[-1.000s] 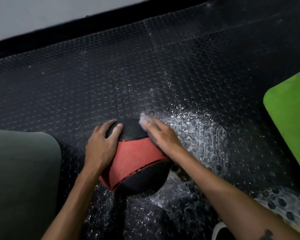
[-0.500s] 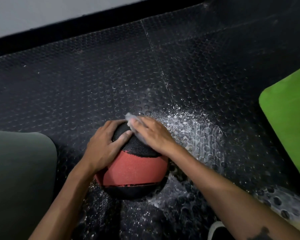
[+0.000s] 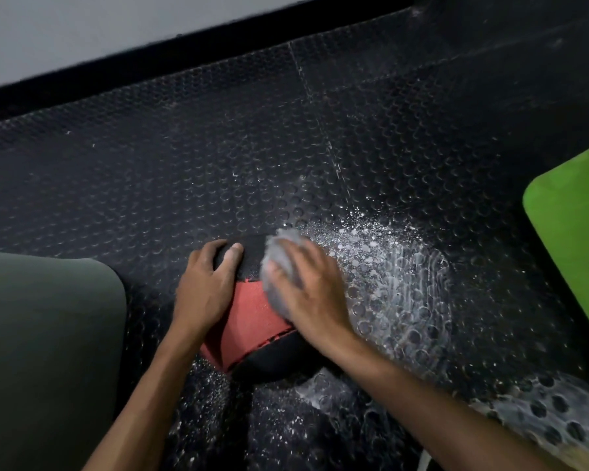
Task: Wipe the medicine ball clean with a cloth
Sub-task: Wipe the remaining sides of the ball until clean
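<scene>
Rubber floor [image 3: 150, 185]: black, studded, carries everything; white wet spatter [image 3: 388, 266] across its middle-right part, more toward the near right corner.
Medicine ball [image 3: 252, 317]: red and black, resting on the floor near the middle of its near edge, between both hands.
Cloth [image 3: 281, 266]: pale grey, bunched, pressed on the ball's upper right face under the right hand; blurred, so moving.
Right hand [image 3: 313, 294]: fingers spread and bent over the cloth, gripping it against the ball.
Left hand [image 3: 206, 287]: fingers wrapped over the ball's upper left side, holding it firm.
Change: half a second ago the cloth sat up on the black top panel; now it is lower and further right, crossing onto the red panel. The ball has also turned, its red band now tilted rather than level.
Meaning: wiping stroke is under way, the ball rotated to bring a fresh face up; the underside is probably not yet done.
Containers: none visible.
Other: green mat [image 3: 575, 239] at the right edge, dark grey mat [image 3: 48, 351] at the left edge, both well apart from the ball.
</scene>
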